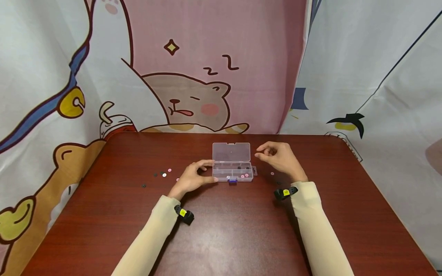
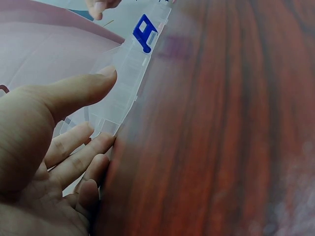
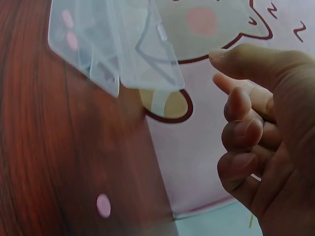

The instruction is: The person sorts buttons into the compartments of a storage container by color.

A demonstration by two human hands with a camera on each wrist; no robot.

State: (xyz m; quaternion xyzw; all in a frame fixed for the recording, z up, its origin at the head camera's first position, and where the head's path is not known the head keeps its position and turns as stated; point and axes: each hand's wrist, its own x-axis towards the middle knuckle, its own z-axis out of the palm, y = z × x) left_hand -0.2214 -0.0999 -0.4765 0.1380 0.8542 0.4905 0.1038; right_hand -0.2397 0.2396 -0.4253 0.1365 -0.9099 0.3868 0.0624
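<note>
A clear plastic compartment box (image 1: 233,171) stands on the table with its lid (image 1: 231,152) raised at the back and a blue latch (image 1: 233,181) at the front. Small pink discs (image 1: 244,176) and dark discs (image 1: 243,167) lie in its compartments. My left hand (image 1: 193,178) holds the box's left end, thumb at the front corner and fingers towards the back. To the right of the raised lid, my right hand (image 1: 281,159) hangs in the air, fingers loosely curled. In the right wrist view a gap shows between thumb and index finger, with nothing visible there.
On the table (image 1: 221,230) left of the box lie several small discs: a white disc (image 1: 164,175), a pink disc (image 1: 169,170) and a dark disc (image 1: 144,186). Another pink disc (image 1: 272,173) lies under the right hand. A patterned curtain (image 1: 214,46) hangs behind the table.
</note>
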